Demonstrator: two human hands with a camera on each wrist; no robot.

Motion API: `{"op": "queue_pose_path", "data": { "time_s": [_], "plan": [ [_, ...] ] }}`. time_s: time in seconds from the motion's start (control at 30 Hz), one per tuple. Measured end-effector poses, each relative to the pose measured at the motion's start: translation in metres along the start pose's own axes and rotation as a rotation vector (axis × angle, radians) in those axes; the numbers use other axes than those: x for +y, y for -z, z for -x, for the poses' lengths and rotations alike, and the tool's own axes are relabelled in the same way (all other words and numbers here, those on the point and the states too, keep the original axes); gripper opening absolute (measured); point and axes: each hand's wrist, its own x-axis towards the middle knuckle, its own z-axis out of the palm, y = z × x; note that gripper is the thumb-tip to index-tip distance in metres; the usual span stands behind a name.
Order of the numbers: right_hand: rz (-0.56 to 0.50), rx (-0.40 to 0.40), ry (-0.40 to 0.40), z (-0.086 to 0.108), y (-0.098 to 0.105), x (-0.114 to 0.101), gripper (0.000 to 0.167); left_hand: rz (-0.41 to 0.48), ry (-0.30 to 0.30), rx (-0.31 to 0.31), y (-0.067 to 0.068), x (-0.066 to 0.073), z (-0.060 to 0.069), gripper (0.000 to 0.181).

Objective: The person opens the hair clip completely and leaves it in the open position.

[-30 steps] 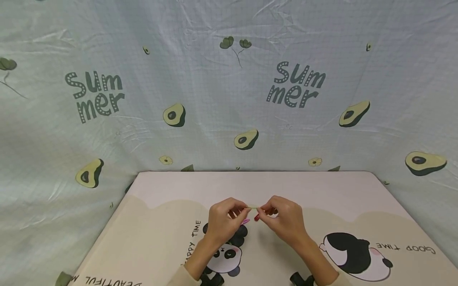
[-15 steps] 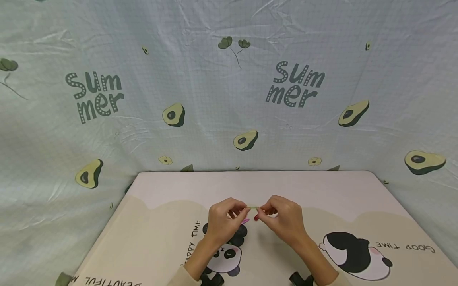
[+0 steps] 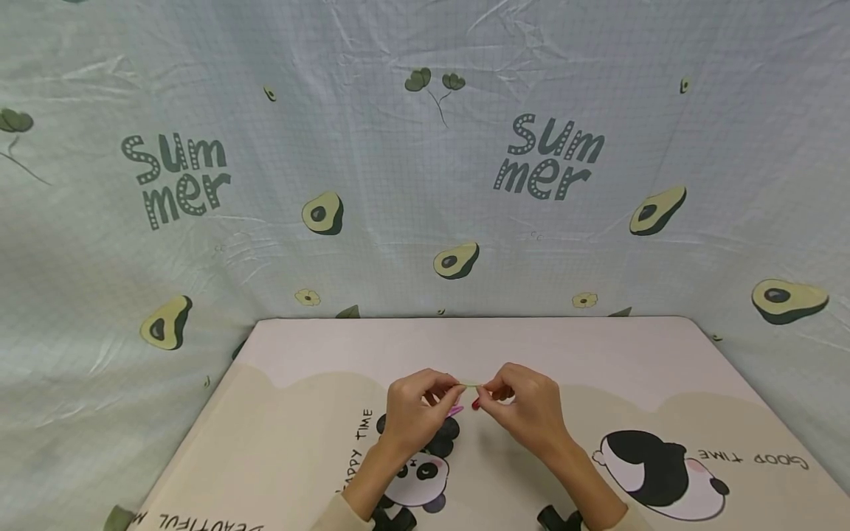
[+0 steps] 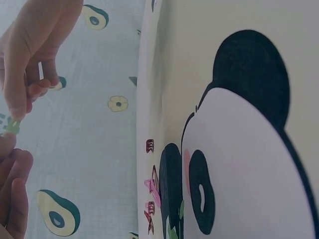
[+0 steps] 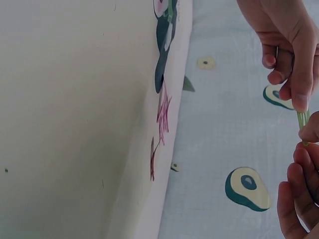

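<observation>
While our left hand point(image 3: 410, 409) and right hand point(image 3: 529, 407), nearly closed, pinch a small green strip point(image 3: 471, 386) above the table point(image 3: 285, 442), our grip hides its ends, and we hardly make out the pink pieces point(image 3: 455, 411) and red pieces point(image 3: 475, 404) lying below.

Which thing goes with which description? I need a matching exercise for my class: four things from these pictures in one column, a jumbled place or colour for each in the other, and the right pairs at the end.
Column one
1. Green strip
2. Avocado prints
3. Pink pieces
4. Sleeves

Column two
A. On the cloth behind the tabletop
B. Cream, around the forearms
C. Pinched between the left hand and the right hand
D. Lying on the tabletop

Right pairs: 1-C, 2-A, 3-D, 4-B
</observation>
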Motion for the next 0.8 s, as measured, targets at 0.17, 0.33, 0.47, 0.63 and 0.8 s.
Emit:
{"op": "queue_pose_path", "data": {
  "time_s": [0.17,0.33,0.47,0.63,0.8],
  "plan": [
    [-0.001,-0.003,-0.009,0.0004,-0.0003,-0.0005,0.026,0.006,0.006,-0.009,0.0001,-0.0001,-0.0001,0.01],
    [-0.004,-0.008,-0.017,0.001,-0.0011,-0.0019,0.025,0.018,0.013,-0.013,0.0,0.0,0.0,0.009],
    [-0.018,-0.017,-0.017,0.0013,-0.0015,-0.0023,0.024,0.026,0.004,0.0,-0.0003,-0.0016,0.0009,0.01],
    [-0.035,-0.033,-0.015,0.0012,-0.0004,-0.0004,0.022,0.031,0.01,0.005,-0.0002,-0.0019,0.0018,0.01],
    [-0.044,-0.051,-0.017,0.0013,0.0004,0.0,0.02,0.03,0.025,0.008,-0.0001,-0.0017,0.0023,0.01]
  ]
}}
